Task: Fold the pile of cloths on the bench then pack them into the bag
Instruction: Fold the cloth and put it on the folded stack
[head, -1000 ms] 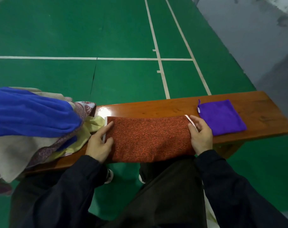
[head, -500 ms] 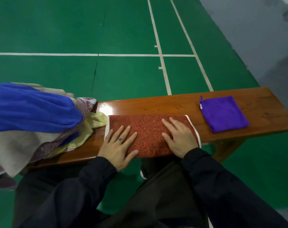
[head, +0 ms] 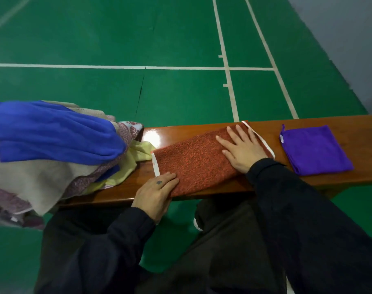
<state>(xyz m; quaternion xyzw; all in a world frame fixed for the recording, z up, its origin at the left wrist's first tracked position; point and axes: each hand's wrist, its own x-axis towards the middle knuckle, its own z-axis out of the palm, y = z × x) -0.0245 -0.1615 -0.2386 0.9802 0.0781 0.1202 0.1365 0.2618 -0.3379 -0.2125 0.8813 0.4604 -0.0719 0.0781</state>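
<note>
Rust-red cloth (head: 197,164), folded into a strip with white edging, lies skewed across the wooden table (head: 308,124). Right hand (head: 242,150) flat on its right end, fingers straight and spread, pressing down. Left hand (head: 155,196) at the near left corner, fingers curled over the cloth's edge, gripping it. Pile of unfolded cloths (head: 42,158) at table's left end, blue one on top, yellow one touching the red cloth. Folded purple cloth (head: 314,148) just right of it, apart. Green court floor (head: 117,39) beyond.
</note>
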